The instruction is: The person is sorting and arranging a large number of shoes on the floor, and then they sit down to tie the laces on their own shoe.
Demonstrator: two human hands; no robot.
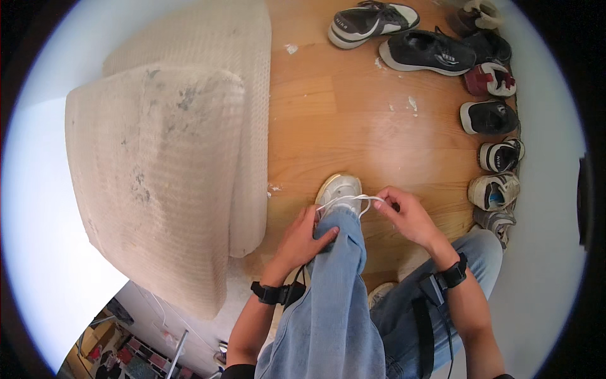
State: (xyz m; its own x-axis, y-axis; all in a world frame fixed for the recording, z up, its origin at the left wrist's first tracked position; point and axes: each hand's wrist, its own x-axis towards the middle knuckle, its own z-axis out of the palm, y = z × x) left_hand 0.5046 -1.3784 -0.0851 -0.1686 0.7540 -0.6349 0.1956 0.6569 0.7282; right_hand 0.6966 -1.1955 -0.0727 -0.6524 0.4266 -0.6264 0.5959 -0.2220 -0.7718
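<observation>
A white sneaker (342,184) is on my foot, its toe pointing away on the wooden floor. A white shoelace (349,198) crosses above it, its strands twisted together, with a loop hanging at the right. My right hand (408,215) pinches one side of the lace between thumb and fingers, just right of the shoe. My left hand (299,239) has the other side at its curled fingertips, partly hidden from view. Its thumb lies apart, against the light blue jeans leg (338,275). The jeans cuff covers the sneaker's ankle.
A stained beige cushion or mattress (156,180) stands at the left. Several shoes line the white wall (544,189) at right, including a black sneaker (426,52). White flecks mark the wooden floor (307,118). My other knee (478,256) is bent at right. Cables hang from both wrist straps.
</observation>
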